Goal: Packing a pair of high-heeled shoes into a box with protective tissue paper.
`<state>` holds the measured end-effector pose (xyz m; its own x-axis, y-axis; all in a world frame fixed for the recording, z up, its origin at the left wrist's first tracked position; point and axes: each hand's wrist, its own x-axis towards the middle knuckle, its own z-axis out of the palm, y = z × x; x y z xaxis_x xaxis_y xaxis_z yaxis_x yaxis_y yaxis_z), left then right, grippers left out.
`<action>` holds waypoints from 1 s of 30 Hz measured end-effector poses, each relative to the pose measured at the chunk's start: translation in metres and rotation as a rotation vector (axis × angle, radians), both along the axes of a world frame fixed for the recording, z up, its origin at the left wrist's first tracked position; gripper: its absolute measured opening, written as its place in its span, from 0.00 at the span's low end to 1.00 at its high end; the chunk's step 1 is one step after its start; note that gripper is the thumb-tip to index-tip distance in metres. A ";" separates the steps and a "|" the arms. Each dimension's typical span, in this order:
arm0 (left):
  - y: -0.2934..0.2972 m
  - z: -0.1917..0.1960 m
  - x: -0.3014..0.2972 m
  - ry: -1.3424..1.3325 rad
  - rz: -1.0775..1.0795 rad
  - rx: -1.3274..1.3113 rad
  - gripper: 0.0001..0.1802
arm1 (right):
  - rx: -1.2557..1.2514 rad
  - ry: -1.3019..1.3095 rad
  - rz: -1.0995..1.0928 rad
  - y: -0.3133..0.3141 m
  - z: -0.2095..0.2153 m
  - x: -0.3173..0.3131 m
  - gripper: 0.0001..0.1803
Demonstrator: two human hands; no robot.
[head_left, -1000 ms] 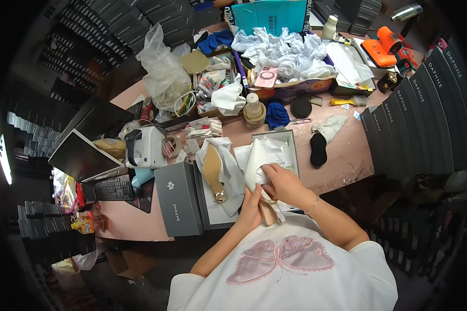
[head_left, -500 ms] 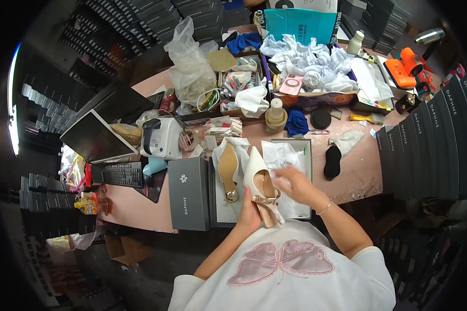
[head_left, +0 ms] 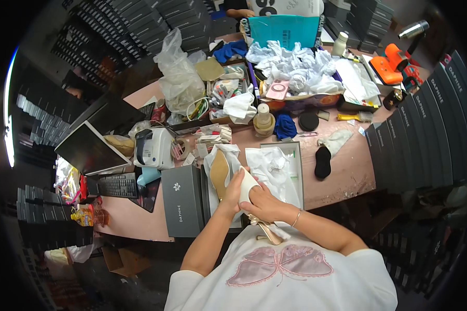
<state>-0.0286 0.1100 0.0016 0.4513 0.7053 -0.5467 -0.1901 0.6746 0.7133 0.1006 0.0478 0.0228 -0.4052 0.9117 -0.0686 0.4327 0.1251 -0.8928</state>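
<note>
A white pointed slingback shoe [head_left: 248, 184] with a heel and a gold-toned ornament is held between both hands, close to my shirt. My left hand [head_left: 232, 196] wraps around the toe part from the left side. My right hand [head_left: 267, 204] grips the shoe at its opening, with fingertips reaching inside and out of sight. Its heel and strap hang below, toward my body. The matching shoe [head_left: 219, 171] lies sole up on white paper in an open shoe box [head_left: 299, 181], just beyond my left hand.
White tissue paper [head_left: 269, 168] fills the box's right part. A grey box lid [head_left: 177, 207] is to its left, near a keyboard [head_left: 118, 185] and label printer [head_left: 153, 149]. A black pad [head_left: 323, 163] lies right. Stacked shoe boxes [head_left: 423, 137] stand along the right edge.
My right hand has come down onto the shoe's opening. The left hand has shifted from the shoe's middle up to its toe part, and the shoe has moved slightly nearer me.
</note>
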 end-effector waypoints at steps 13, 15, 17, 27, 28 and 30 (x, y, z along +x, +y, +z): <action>0.003 0.002 -0.010 -0.030 0.060 0.043 0.22 | -0.025 0.202 -0.011 -0.037 0.022 0.016 0.26; 0.003 0.010 -0.013 -0.075 0.095 0.023 0.22 | 0.024 0.272 -0.053 -0.041 0.024 0.033 0.27; 0.006 0.009 -0.012 -0.083 0.088 0.027 0.21 | 0.134 0.133 -0.149 -0.042 0.015 0.044 0.29; 0.017 -0.007 0.012 -0.035 0.096 0.021 0.25 | 0.021 -0.067 -0.358 0.027 -0.028 0.003 0.44; 0.014 -0.012 0.009 0.003 0.090 0.050 0.27 | 0.022 -0.103 -0.388 0.026 -0.041 -0.003 0.45; 0.010 -0.024 0.002 -0.031 0.133 -0.026 0.27 | 0.055 -0.072 -0.401 0.026 -0.044 -0.010 0.44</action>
